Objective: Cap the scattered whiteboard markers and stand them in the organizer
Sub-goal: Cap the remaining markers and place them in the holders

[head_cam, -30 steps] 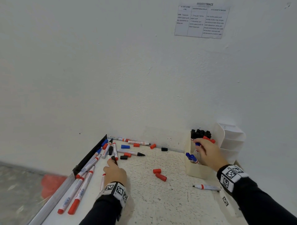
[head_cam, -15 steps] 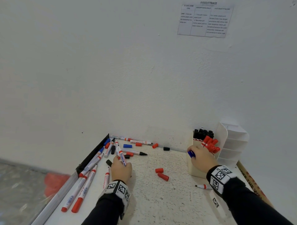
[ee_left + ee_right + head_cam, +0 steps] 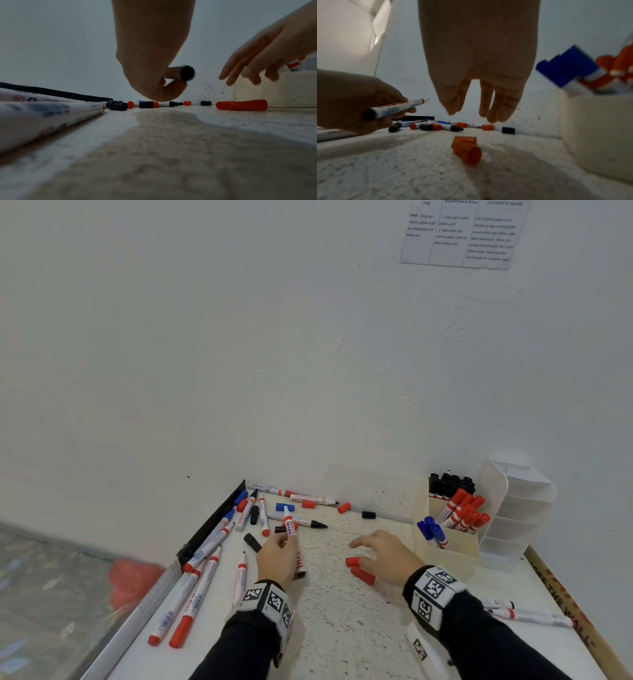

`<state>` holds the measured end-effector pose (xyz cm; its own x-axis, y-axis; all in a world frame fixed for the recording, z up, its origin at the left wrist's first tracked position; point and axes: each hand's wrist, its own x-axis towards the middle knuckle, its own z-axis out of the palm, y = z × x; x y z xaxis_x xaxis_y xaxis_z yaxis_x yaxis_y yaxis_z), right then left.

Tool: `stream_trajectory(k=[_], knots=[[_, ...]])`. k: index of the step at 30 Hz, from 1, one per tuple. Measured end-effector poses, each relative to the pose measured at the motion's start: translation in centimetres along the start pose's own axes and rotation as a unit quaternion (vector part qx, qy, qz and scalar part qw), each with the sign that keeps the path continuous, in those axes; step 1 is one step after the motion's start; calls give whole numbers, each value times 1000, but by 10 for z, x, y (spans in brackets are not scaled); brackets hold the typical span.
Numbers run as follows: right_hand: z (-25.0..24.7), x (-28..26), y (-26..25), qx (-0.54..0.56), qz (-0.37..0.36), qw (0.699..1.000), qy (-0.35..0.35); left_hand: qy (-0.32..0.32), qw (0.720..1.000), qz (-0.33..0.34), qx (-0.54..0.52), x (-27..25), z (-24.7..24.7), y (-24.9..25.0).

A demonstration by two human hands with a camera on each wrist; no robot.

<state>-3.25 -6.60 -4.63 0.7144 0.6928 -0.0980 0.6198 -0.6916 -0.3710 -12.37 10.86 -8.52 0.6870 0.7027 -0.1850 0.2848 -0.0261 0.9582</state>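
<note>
An uncapped red marker (image 3: 290, 529) is gripped by the left hand (image 3: 276, 559); the right hand (image 3: 387, 556) is held open, fingers extended above two red caps (image 3: 359, 570).

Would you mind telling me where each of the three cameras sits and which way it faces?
Head: worn high, looking down at the table's wall corner; both hands and black sleeves show, left hand gripping a marker, organizer at right.
Left wrist: near the tabletop, looking along the left hand toward the wall.
Right wrist: low, looking along the open right hand over two red caps.
Shared: both wrist views show the other hand and the red caps.
</note>
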Motion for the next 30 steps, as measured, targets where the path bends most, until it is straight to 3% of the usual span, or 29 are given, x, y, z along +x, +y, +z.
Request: stream_trajectory(k=[3, 9, 14, 21, 30], knots=[[23, 6, 0, -4, 16, 999, -39, -9, 1000, 2, -6, -4, -1, 3], [34, 20, 5, 3, 31, 999, 13, -12, 1000, 14, 18, -5, -1, 2], [34, 32, 14, 4, 64, 997, 38, 16, 997, 27, 75, -4, -4, 0], [28, 51, 16, -33, 130, 989, 55, 14, 991, -9, 131, -2, -5, 0], [10, 101, 40, -14, 128, 991, 24, -11, 989, -6, 144, 0, -1, -4]])
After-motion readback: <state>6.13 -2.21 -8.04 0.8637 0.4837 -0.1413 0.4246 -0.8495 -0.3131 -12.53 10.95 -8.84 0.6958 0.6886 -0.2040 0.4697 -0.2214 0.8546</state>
